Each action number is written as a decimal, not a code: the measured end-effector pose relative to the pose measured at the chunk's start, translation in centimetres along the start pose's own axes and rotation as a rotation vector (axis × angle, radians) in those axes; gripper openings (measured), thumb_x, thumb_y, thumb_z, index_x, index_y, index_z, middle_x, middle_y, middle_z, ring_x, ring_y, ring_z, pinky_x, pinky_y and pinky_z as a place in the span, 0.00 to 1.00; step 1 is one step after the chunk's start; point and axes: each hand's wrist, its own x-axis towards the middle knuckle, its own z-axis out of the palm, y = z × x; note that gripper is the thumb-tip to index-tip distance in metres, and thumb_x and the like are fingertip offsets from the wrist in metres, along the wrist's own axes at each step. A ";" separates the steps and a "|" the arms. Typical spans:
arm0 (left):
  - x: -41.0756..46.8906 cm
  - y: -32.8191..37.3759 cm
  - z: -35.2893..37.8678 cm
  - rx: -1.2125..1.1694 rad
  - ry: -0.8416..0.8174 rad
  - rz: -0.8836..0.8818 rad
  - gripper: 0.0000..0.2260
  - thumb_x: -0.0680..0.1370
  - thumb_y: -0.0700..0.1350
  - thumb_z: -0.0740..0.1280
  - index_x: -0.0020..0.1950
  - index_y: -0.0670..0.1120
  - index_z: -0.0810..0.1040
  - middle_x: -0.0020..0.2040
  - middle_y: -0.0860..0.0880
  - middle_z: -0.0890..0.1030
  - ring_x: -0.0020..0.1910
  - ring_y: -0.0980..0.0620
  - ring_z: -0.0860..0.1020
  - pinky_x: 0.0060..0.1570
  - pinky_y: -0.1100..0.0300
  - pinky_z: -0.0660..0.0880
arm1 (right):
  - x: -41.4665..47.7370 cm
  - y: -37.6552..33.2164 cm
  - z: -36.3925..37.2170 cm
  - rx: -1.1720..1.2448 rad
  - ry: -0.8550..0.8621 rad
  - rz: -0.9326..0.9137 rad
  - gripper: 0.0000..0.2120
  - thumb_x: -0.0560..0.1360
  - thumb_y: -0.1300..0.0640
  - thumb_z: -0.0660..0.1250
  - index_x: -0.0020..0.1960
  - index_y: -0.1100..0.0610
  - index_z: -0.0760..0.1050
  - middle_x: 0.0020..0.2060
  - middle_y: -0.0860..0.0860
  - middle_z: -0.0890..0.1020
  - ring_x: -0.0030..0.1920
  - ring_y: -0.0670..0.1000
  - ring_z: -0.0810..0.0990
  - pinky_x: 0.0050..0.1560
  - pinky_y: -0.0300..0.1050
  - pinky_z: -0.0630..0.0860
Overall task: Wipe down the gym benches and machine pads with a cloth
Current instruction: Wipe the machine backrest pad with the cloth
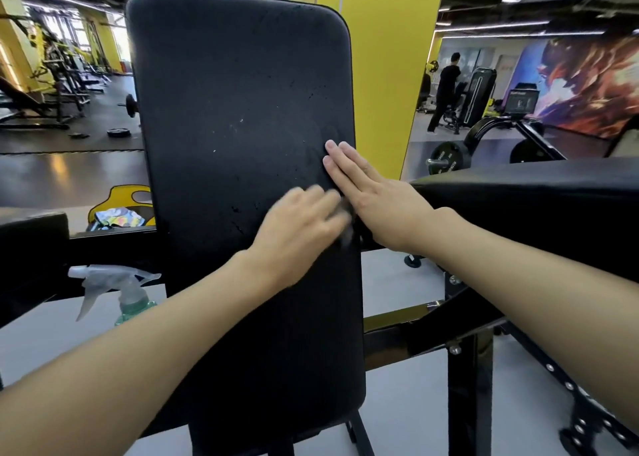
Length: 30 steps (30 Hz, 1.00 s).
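Tall black padded bench back point(242, 144), long axis upright, mostly up and left of both hands. At its right edge, small blurred grey cloth point(346, 225), seemingly in the curled grip of the left hand point(297, 224); right hand point(373, 200) flat just beside, holding nothing.

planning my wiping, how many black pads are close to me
3: back pad ahead, right pad beside it, left pad at the edge. More may be hidden farther off.
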 end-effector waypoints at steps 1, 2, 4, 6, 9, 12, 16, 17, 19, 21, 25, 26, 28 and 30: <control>0.7 -0.4 0.0 -0.005 0.025 -0.097 0.19 0.74 0.35 0.51 0.48 0.46 0.80 0.44 0.47 0.77 0.40 0.45 0.73 0.39 0.53 0.65 | 0.0 0.0 -0.2 0.032 0.001 -0.002 0.45 0.70 0.72 0.59 0.80 0.60 0.39 0.79 0.51 0.35 0.78 0.51 0.35 0.39 0.44 0.81; 1.2 -0.1 -0.1 -0.027 0.053 -0.180 0.16 0.73 0.36 0.53 0.46 0.45 0.80 0.43 0.47 0.77 0.40 0.44 0.73 0.38 0.53 0.65 | 0.0 -0.1 -0.4 0.066 -0.003 -0.002 0.46 0.69 0.72 0.59 0.80 0.59 0.39 0.79 0.50 0.35 0.78 0.50 0.35 0.39 0.43 0.81; 1.0 2.2 0.2 -0.094 0.097 -0.213 0.16 0.73 0.37 0.53 0.42 0.44 0.81 0.40 0.46 0.77 0.37 0.44 0.74 0.35 0.53 0.65 | -0.1 -0.3 -1.2 0.131 -0.032 0.008 0.45 0.69 0.73 0.56 0.80 0.57 0.38 0.78 0.48 0.34 0.78 0.48 0.34 0.41 0.40 0.78; -0.4 5.0 0.9 -0.150 0.066 -0.060 0.18 0.75 0.41 0.52 0.42 0.45 0.83 0.40 0.47 0.78 0.35 0.45 0.75 0.33 0.55 0.67 | -0.1 -0.3 -1.7 0.177 -0.050 0.014 0.45 0.69 0.73 0.55 0.80 0.56 0.38 0.78 0.47 0.34 0.78 0.47 0.34 0.44 0.39 0.77; -1.0 4.3 0.9 -0.107 0.027 0.083 0.21 0.75 0.42 0.50 0.45 0.46 0.84 0.41 0.48 0.78 0.36 0.46 0.75 0.34 0.55 0.68 | 0.0 -0.3 -1.9 0.188 -0.050 0.012 0.47 0.69 0.73 0.57 0.80 0.56 0.38 0.78 0.46 0.34 0.78 0.46 0.34 0.48 0.45 0.81; -0.2 1.9 0.9 -0.096 0.047 -0.103 0.17 0.75 0.39 0.54 0.49 0.48 0.82 0.42 0.48 0.77 0.38 0.45 0.74 0.36 0.53 0.67 | -0.2 -0.8 -2.2 0.186 -0.089 0.037 0.45 0.71 0.71 0.57 0.80 0.56 0.37 0.78 0.47 0.32 0.78 0.47 0.33 0.47 0.42 0.80; -3.0 4.8 2.1 -0.127 0.040 -0.157 0.17 0.75 0.37 0.54 0.50 0.46 0.83 0.43 0.48 0.78 0.38 0.45 0.74 0.37 0.52 0.66 | -1.4 -2.2 -1.6 0.155 -0.135 0.068 0.47 0.71 0.72 0.59 0.79 0.57 0.34 0.77 0.49 0.29 0.77 0.50 0.30 0.37 0.38 0.72; -4.2 5.6 2.2 -0.125 -0.003 -0.064 0.20 0.73 0.35 0.53 0.51 0.46 0.83 0.44 0.48 0.78 0.38 0.45 0.73 0.37 0.53 0.65 | -1.6 -2.4 -1.3 0.144 -0.141 0.074 0.48 0.70 0.72 0.59 0.79 0.56 0.33 0.76 0.49 0.29 0.77 0.51 0.30 0.35 0.38 0.70; -5.5 5.3 2.3 -0.070 -0.075 0.097 0.26 0.72 0.35 0.47 0.55 0.47 0.81 0.47 0.48 0.77 0.40 0.46 0.72 0.38 0.53 0.64 | -1.8 -2.6 -1.1 0.134 -0.140 0.085 0.49 0.70 0.72 0.60 0.79 0.56 0.32 0.76 0.49 0.28 0.76 0.52 0.29 0.33 0.38 0.69; -4.5 3.2 1.7 -0.009 -0.074 0.094 0.26 0.76 0.35 0.44 0.54 0.48 0.81 0.48 0.49 0.77 0.41 0.46 0.72 0.39 0.53 0.63 | -1.7 -2.7 -1.0 0.134 -0.145 0.090 0.48 0.71 0.71 0.60 0.79 0.56 0.32 0.76 0.50 0.28 0.76 0.52 0.29 0.35 0.38 0.71; -2.1 1.6 0.9 -0.015 0.003 -0.203 0.21 0.75 0.35 0.50 0.54 0.48 0.81 0.57 0.47 0.79 0.43 0.45 0.74 0.40 0.52 0.65 | -1.7 -2.9 -0.9 0.152 -0.133 0.106 0.46 0.72 0.69 0.58 0.79 0.57 0.33 0.77 0.52 0.29 0.77 0.54 0.30 0.37 0.37 0.68; -2.5 2.4 1.0 -0.020 0.007 -0.204 0.23 0.76 0.35 0.47 0.54 0.47 0.81 0.57 0.47 0.79 0.42 0.45 0.74 0.40 0.52 0.66 | -1.6 -3.1 -0.9 0.152 -0.133 0.106 0.45 0.72 0.69 0.59 0.79 0.57 0.34 0.77 0.52 0.30 0.77 0.54 0.30 0.37 0.36 0.68; -4.4 4.6 1.7 -0.025 -0.025 -0.102 0.30 0.78 0.34 0.40 0.56 0.45 0.82 0.56 0.47 0.79 0.41 0.46 0.74 0.39 0.53 0.66 | -1.6 -3.3 -0.8 0.147 -0.141 0.114 0.45 0.72 0.69 0.58 0.79 0.57 0.33 0.76 0.51 0.29 0.77 0.54 0.30 0.37 0.36 0.67; -5.8 5.4 1.6 -0.005 -0.130 0.033 0.33 0.77 0.35 0.36 0.58 0.46 0.81 0.56 0.48 0.78 0.43 0.47 0.73 0.39 0.53 0.66 | -1.5 -3.4 -1.1 0.141 -0.150 0.124 0.46 0.72 0.69 0.58 0.79 0.57 0.32 0.76 0.51 0.29 0.77 0.53 0.29 0.35 0.36 0.66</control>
